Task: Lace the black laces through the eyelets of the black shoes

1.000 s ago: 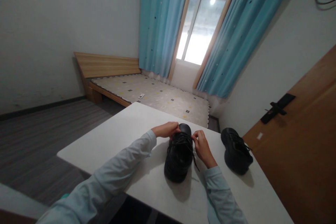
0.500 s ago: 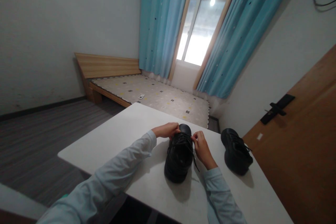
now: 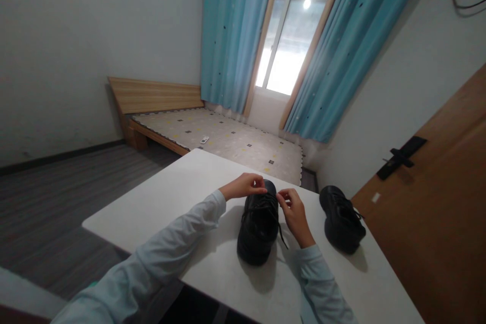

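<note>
Shoe (image 3: 258,230) between left hand (image 3: 245,186) and right hand (image 3: 295,212): black (laces (image 3: 262,206) likewise). Surface (image 3: 170,192) beneath: plain white. Curtains (image 3: 237,35) beyond both hands: blue, dark-flecked.

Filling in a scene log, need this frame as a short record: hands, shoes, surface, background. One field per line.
left_hand: left hand, fingertips at the front laces of the middle shoe
right_hand: right hand, fingertips at that shoe's right side, near the laces
grip: too small to tell whether either hand pinches a lace
middle_shoe: black, upright, toe pointing away from the person, a loose lace end on its right
other_shoe: right-hand shoe, black, laced, apart from both hands
surface: white table
background: bed, blue curtains, window, wooden door
</note>
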`<state>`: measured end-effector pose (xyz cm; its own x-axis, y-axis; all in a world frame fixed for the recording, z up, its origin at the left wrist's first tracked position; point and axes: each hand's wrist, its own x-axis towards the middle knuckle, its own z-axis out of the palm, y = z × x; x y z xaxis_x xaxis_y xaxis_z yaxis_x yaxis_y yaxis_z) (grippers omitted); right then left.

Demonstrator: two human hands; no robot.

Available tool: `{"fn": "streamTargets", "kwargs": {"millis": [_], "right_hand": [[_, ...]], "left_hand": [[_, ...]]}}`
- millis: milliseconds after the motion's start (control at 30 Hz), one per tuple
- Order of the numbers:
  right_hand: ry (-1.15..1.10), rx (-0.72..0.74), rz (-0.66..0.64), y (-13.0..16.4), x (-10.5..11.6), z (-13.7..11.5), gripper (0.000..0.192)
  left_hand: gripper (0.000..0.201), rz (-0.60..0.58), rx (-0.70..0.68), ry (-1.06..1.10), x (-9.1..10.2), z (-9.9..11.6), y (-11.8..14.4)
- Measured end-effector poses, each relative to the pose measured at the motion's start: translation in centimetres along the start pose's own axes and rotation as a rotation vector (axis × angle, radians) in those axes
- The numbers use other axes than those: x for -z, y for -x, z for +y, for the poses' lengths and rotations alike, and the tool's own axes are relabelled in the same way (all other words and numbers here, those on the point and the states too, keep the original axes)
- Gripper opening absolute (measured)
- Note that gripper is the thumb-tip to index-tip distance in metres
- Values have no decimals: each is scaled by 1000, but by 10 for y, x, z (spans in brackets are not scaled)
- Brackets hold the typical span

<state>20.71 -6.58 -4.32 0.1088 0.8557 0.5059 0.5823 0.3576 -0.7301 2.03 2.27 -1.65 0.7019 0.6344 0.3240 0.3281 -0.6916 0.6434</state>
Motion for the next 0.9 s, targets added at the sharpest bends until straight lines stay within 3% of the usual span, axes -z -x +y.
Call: {"fn": "streamTargets", "kwargs": {"millis": [333,900], "right_hand": [[-205,-162,-117,-5,-5,8,28],[-295,-223,-19,-2,-5,1,32]], "left_hand": [[24,-64,22,36,-5,6,1],[18,-68,63,-135,-5,10,3]]}}
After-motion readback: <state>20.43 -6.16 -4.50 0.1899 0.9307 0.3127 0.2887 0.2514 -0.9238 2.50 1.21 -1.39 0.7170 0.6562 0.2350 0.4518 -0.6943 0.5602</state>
